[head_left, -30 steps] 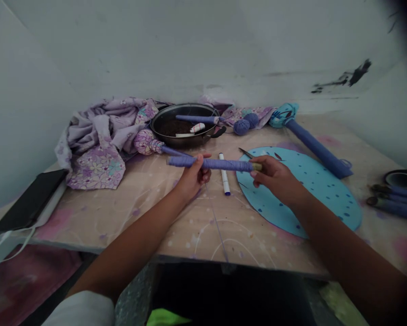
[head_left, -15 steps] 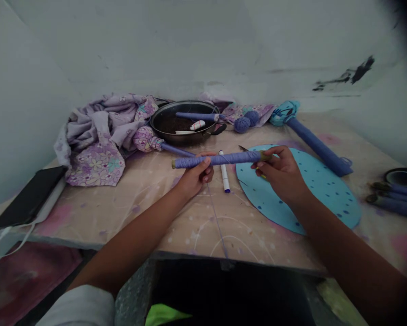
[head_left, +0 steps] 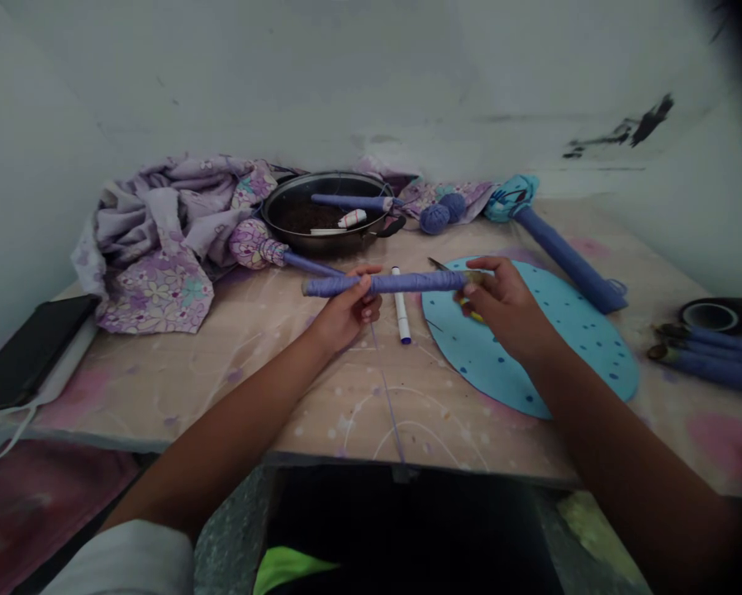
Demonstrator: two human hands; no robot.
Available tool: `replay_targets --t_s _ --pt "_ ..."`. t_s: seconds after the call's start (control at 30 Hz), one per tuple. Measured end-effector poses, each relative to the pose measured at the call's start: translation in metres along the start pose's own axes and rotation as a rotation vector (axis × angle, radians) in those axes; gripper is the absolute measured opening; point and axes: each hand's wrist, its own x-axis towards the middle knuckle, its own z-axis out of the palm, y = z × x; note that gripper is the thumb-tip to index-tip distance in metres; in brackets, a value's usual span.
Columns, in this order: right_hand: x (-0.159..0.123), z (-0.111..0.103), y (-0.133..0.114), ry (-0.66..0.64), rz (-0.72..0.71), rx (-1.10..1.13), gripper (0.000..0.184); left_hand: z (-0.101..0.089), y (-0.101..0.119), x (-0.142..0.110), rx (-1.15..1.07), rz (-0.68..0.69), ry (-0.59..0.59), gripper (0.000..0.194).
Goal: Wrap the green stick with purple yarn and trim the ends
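Observation:
A stick wrapped in purple yarn (head_left: 417, 283) lies level across both hands above the table. My left hand (head_left: 348, 310) is closed around it left of its middle, thumb on top. At the bare right end, my right hand (head_left: 501, 296) pinches the stick between thumb and fingers. A strand of yarn (head_left: 387, 397) runs from beside my left hand down over the table's front edge. Under the stick lies a white marker (head_left: 401, 307) with a blue end. Scissors (head_left: 473, 311) with yellow handles rest on a blue spotted disc (head_left: 569, 330), partly behind my right hand.
At the back stands a black pan (head_left: 278, 223) holding another wrapped stick. Floral cloth (head_left: 166, 240) is heaped at left, near a phone-like black device (head_left: 33, 351) with a white cable. Yarn balls (head_left: 435, 219) sit behind. More wrapped sticks (head_left: 711, 364) and black tape (head_left: 710, 316) lie at right.
The whole view has shifted slightly, so the table items appear a little further left and higher. Both hands still hold the wrapped stick, which has turned a little to nearly level.

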Motion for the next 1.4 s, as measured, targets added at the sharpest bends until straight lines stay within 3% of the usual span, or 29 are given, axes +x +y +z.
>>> replay_targets --t_s 0.07,0.13,0.2,0.27,0.37,0.47,0.57,0.67,0.77,0.87,1.0,1.1,1.2,1.27,1.33,1.4 --pt "0.000 -0.004 0.000 0.013 -0.093 -0.033 0.045 -0.001 0.000 0.001 -0.038 -0.024 -0.014 0.029" --pt "-0.001 -0.006 -0.001 -0.066 -0.002 -0.054 0.051 -0.001 -0.001 0.002 -0.043 -0.032 -0.020 0.023" --pt "-0.004 -0.006 -0.003 -0.175 0.165 -0.079 0.044 0.000 -0.002 0.002 -0.037 -0.015 -0.011 0.021" --pt "-0.005 -0.004 -0.003 -0.183 0.238 -0.086 0.033 0.001 -0.002 0.001 -0.034 -0.008 -0.008 0.023" --pt "-0.003 -0.002 -0.001 -0.065 0.181 -0.036 0.027 0.002 -0.001 0.000 -0.020 -0.030 -0.038 0.031" --pt "0.001 -0.004 0.002 0.010 0.033 -0.011 0.012 0.002 0.000 -0.002 -0.016 -0.039 -0.058 0.036" --pt "0.003 -0.008 0.002 0.017 -0.042 0.032 0.022 0.000 0.002 -0.002 -0.018 -0.017 -0.050 0.031" --pt "0.001 -0.008 0.000 -0.031 0.133 0.046 0.023 0.000 0.003 -0.002 -0.010 0.004 -0.036 0.027" --pt "-0.001 -0.004 -0.003 0.001 0.302 -0.079 0.034 0.001 0.003 -0.003 0.002 0.016 -0.043 0.028" --pt "-0.002 -0.001 -0.005 -0.006 0.372 -0.141 0.035 0.001 0.003 -0.003 0.012 0.027 -0.061 0.031" --pt "-0.001 -0.002 -0.006 -0.075 0.165 -0.026 0.024 -0.001 0.001 -0.002 0.011 0.023 -0.034 0.036" --pt "-0.001 -0.004 -0.003 -0.141 0.034 0.005 0.034 -0.002 0.001 0.000 -0.008 0.014 0.024 0.029" --pt "-0.002 -0.004 0.003 -0.233 0.177 0.018 0.038 -0.002 0.001 0.001 0.002 0.028 0.057 0.024" --pt "-0.003 -0.002 0.006 -0.224 0.273 0.024 0.040 -0.001 0.002 0.000 0.020 0.048 0.058 0.024" --pt "-0.003 0.000 0.006 -0.166 0.275 0.044 0.034 0.000 0.002 -0.001 0.041 0.054 0.048 0.025" --pt "-0.003 0.001 0.004 -0.116 0.184 0.080 0.023 0.001 0.003 -0.001 0.056 0.041 0.036 0.028"
